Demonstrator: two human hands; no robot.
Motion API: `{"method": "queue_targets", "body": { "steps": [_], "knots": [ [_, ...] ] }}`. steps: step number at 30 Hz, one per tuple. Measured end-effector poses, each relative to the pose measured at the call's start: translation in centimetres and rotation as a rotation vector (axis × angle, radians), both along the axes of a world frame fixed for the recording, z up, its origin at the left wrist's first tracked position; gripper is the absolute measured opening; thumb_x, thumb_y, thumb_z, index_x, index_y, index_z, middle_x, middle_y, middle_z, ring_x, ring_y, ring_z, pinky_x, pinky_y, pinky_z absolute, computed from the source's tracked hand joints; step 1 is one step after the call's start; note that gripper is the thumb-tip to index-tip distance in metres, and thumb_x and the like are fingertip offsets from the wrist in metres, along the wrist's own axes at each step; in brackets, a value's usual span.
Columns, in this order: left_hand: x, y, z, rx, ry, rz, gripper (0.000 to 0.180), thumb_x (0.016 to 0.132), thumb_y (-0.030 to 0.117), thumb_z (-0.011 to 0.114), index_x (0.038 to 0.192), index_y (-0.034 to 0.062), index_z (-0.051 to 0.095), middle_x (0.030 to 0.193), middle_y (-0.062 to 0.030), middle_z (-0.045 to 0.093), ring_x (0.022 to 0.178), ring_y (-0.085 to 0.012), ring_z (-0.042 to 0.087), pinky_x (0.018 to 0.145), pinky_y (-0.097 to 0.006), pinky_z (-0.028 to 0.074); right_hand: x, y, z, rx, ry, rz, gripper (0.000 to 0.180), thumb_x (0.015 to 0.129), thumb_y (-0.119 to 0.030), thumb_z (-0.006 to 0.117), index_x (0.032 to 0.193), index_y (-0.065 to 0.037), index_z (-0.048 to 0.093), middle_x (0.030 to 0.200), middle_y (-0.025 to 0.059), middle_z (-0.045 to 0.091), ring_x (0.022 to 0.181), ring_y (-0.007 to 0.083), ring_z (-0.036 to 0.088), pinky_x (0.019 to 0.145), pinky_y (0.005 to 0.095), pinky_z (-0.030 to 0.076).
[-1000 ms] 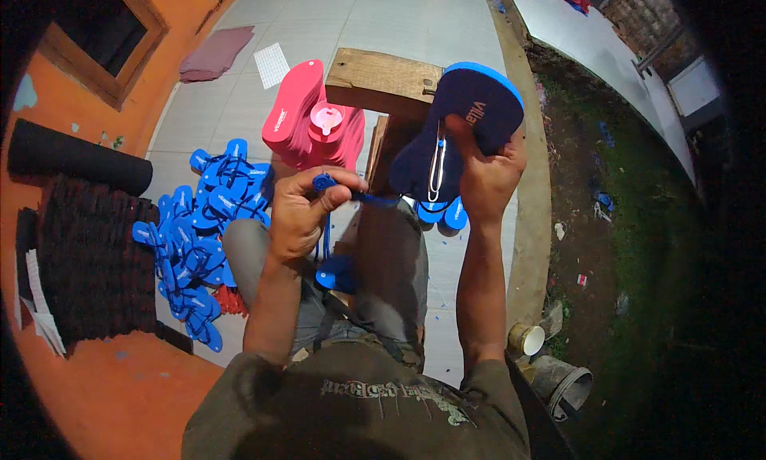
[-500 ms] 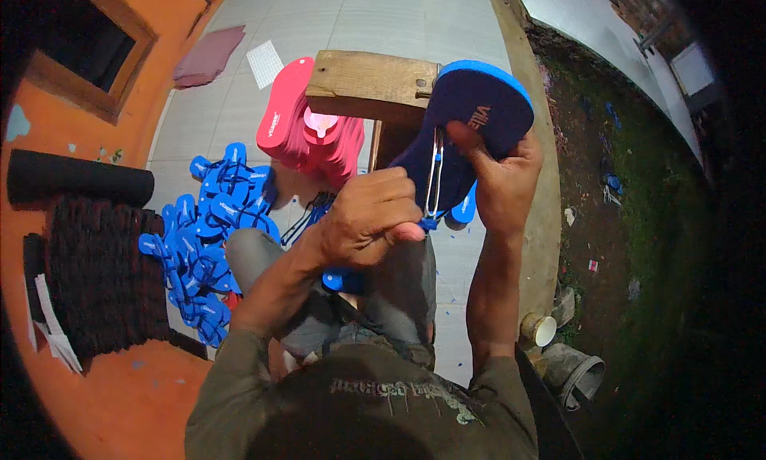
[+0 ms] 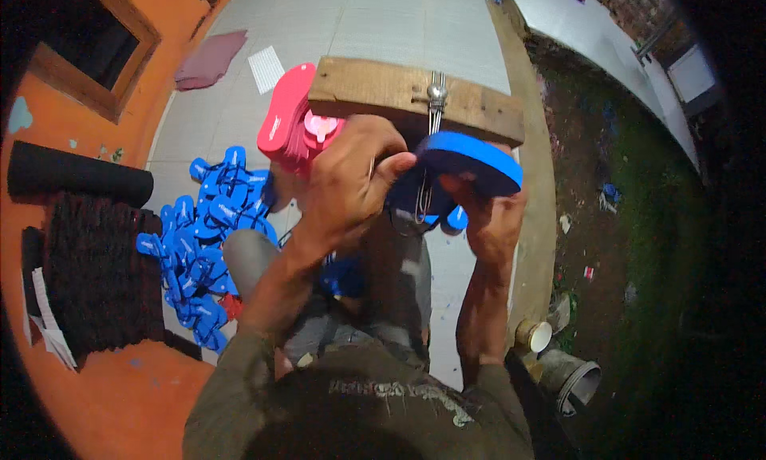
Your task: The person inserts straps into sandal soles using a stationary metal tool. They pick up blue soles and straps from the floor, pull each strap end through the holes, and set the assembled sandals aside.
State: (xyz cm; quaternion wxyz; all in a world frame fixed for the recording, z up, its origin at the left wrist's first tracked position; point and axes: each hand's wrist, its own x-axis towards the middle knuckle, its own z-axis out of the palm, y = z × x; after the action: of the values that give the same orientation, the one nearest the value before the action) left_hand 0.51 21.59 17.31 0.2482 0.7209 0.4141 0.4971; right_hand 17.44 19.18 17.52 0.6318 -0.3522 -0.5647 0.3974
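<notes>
Blue sole (image 3: 471,161) sits in the right hand (image 3: 491,221), fingers closed around its edge. The left hand (image 3: 351,189) is curled tight beside it, touching it, under the wood plank (image 3: 375,93); I cannot tell what it holds.

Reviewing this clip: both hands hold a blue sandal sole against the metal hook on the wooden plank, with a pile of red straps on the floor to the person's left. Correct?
Not quite. The pile of straps on the floor to the person's left is blue, not red, as the head view shows. The rest holds: the left hand and right hand hold the blue sandal sole at the metal hook on the wooden plank.
</notes>
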Motion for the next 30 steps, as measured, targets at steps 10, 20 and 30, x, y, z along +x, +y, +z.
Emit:
{"method": "queue_targets", "body": {
  "steps": [10, 20, 30],
  "knots": [
    [3.4, -0.8, 1.5, -0.231, -0.135, 0.032, 0.039, 0.089, 0.041, 0.039, 0.092, 0.0056, 0.055, 0.072, -0.0191, 0.056, 0.064, -0.0318, 0.057, 0.055, -0.035, 0.043, -1.4, -2.5, 1.2, -0.043, -0.171, -0.205, 0.022, 0.076, -0.011, 0.066, 0.095, -0.001, 0.059, 0.082, 0.0076, 0.064, 0.072, 0.0162, 0.059, 0.067, 0.0275, 0.046],
    [1.1, -14.7, -0.3, -0.125, -0.091, -0.162, 0.031, 0.074, 0.004, 0.061, 0.105, 0.0007, 0.055, 0.098, -0.0145, 0.061, 0.091, -0.0245, 0.06, 0.079, -0.032, 0.047, 0.8, -13.3, 0.1, -0.155, -0.075, 0.083, 0.021, 0.069, -0.013, 0.07, 0.084, 0.0, 0.063, 0.084, 0.0142, 0.063, 0.079, 0.0255, 0.061, 0.071, 0.0335, 0.048],
    [-3.0, -9.9, -4.1, -0.303, -0.261, -0.003, 0.045, 0.073, 0.03, 0.068, 0.106, 0.0028, 0.053, 0.098, -0.0091, 0.06, 0.09, -0.0159, 0.057, 0.081, -0.029, 0.043, -2.0, -8.8, -5.8, -0.073, 0.127, -0.071, 0.022, 0.082, -0.012, 0.057, 0.101, -0.001, 0.056, 0.094, 0.0127, 0.06, 0.086, 0.022, 0.058, 0.079, 0.0332, 0.045]
  ]
}}
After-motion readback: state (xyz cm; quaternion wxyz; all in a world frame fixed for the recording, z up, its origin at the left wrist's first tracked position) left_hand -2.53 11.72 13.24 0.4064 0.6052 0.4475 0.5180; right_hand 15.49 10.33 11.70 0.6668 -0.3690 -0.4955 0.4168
